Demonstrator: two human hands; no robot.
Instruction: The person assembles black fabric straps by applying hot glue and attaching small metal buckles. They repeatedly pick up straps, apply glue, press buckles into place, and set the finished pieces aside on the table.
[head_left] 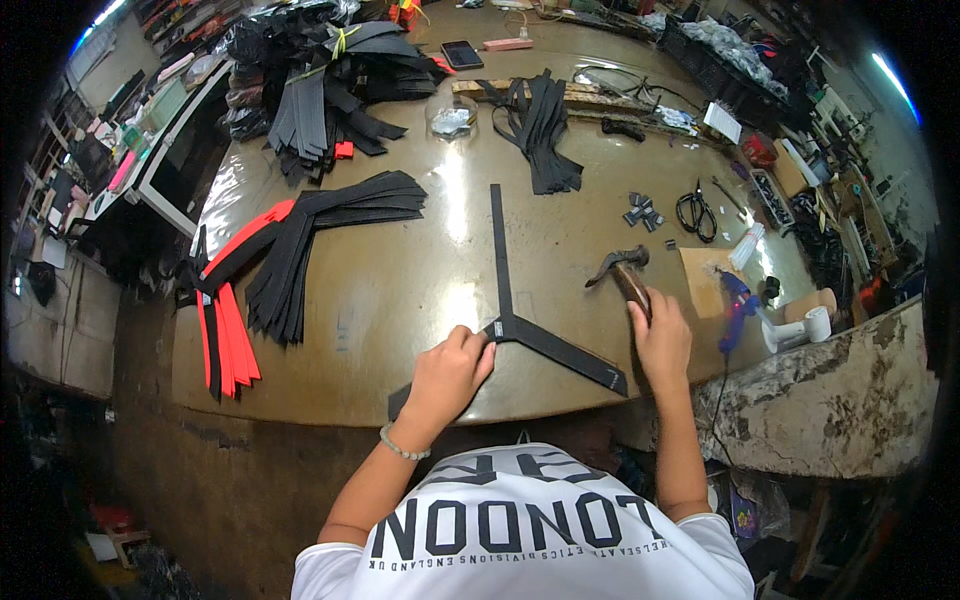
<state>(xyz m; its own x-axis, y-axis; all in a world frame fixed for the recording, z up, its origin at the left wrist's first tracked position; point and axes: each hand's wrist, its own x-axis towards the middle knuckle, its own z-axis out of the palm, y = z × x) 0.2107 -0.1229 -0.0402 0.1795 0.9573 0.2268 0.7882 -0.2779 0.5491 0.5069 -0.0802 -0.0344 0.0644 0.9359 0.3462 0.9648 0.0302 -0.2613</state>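
White shirt (525, 515) cloth lies nearest, below the brown bench (400, 275). Near its front edge, a black Y-shaped strap (508, 327) lies pinched in the left grip (455, 372) beside its joint. Right grip (662, 335), wrapped around the handle, holds the hammer (629, 283). Black scissors (706, 222) and small dark pieces (643, 213) lie beyond.
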